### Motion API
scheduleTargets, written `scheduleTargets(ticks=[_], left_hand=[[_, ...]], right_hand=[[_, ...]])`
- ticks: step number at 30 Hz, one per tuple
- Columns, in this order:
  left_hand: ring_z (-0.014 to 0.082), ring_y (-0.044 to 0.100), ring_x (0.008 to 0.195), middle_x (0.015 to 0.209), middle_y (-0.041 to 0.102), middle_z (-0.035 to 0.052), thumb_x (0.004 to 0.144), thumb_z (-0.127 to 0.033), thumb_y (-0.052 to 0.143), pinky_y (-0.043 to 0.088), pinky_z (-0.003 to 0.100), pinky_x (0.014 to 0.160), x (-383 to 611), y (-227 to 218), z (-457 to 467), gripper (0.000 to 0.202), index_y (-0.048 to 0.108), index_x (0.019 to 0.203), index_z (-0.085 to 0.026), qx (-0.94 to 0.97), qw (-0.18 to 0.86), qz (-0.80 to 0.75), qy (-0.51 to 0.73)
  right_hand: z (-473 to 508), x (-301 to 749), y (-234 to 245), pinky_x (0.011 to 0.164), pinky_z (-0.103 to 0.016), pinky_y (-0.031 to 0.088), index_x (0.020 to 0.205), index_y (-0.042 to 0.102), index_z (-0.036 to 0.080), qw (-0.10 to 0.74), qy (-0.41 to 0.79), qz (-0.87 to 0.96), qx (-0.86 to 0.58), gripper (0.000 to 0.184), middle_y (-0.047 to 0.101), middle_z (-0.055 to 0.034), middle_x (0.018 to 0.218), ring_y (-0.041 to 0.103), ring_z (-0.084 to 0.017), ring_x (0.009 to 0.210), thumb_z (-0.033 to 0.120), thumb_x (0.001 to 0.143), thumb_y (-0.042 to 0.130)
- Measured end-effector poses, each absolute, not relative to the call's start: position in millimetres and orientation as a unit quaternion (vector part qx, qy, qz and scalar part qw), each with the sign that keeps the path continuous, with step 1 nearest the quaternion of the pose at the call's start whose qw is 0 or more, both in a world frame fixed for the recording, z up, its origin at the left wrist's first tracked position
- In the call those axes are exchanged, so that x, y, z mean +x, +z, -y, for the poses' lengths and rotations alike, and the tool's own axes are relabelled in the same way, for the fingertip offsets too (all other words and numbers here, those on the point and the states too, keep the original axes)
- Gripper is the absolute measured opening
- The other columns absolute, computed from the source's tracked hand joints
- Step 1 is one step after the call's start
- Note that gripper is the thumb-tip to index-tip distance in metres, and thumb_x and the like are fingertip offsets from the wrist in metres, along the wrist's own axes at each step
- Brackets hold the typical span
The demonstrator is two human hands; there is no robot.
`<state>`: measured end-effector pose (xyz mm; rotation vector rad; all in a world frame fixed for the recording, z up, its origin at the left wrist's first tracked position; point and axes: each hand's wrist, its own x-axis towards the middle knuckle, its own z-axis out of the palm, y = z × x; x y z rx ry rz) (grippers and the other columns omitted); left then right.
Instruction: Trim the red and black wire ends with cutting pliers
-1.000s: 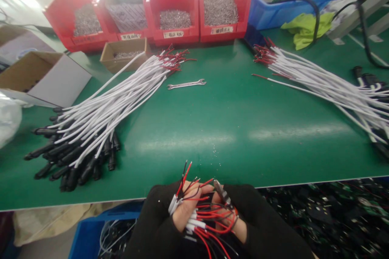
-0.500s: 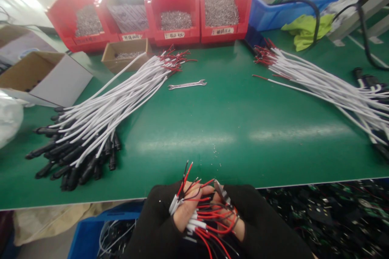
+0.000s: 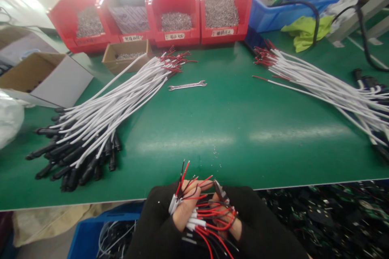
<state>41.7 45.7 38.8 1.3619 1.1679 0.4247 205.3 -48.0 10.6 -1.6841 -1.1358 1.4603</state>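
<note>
My left hand (image 3: 186,210) is closed around a bundle of white cables (image 3: 194,221) whose stripped ends fan out in red and black wires (image 3: 219,212). In my right hand (image 3: 232,224) is a pair of wire cutters (image 3: 219,191), its metal jaws pointing up and toward the left hand. The jaw tips are close to the end of a red wire beside my left fingertips; whether they touch it I cannot tell. Loose wires cover part of my right fingers and the cutters' handles. Both hands are over my lap, at the table's front edge.
On the green table (image 3: 194,129) lie a left cable pile (image 3: 115,97), a right cable pile (image 3: 328,85) and an open-end wrench (image 3: 187,85). Red bins (image 3: 174,36) of small metal parts line the back. A blue crate (image 3: 77,238) is below left; dark circuit parts (image 3: 319,214) are below right.
My left hand and the wire ends have shifted very slightly left. The cutters have tilted a little in my right hand, which stays at nearly the same spot.
</note>
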Motion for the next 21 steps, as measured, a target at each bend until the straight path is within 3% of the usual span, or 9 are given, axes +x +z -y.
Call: scheduleTargets(ticks=[9,14,21], left_hand=[[0.0298,0.081,0.085,0.093,0.084,0.0062,0.093,-0.035,0.069,0.066,0.034,0.082,42.9,39.6,-45.3,0.022,0.087,0.089,-0.022,0.543,0.633,-0.521,0.182],[0.0292,0.081,0.081,0.086,0.084,0.0060,0.091,-0.033,0.070,0.066,0.033,0.077,40.5,40.1,-48.1,0.021,0.087,0.085,-0.022,0.553,0.628,-0.519,0.174],[0.0284,0.081,0.081,0.084,0.084,0.0064,0.090,-0.031,0.070,0.065,0.033,0.080,38.8,40.1,-50.1,0.020,0.087,0.081,-0.024,0.574,0.621,-0.508,0.165]], right_hand=[[56.1,203.2,5.4,0.107,-0.048,0.050,0.121,0.076,0.024,0.322,0.543,0.414,-0.656,0.040,0.073,-0.0110,0.128,0.064,-0.034,0.125,0.049,0.098,0.055],[46.7,205.0,15.8,0.097,-0.039,0.057,0.111,0.079,0.025,0.317,0.565,0.415,-0.639,0.034,0.079,-0.0072,0.113,0.072,-0.029,0.109,0.048,0.097,0.058],[55.3,207.1,9.0,0.103,-0.048,0.054,0.119,0.076,0.025,0.288,0.557,0.401,-0.668,0.037,0.075,-0.0110,0.125,0.068,-0.031,0.118,0.049,0.096,0.062]])
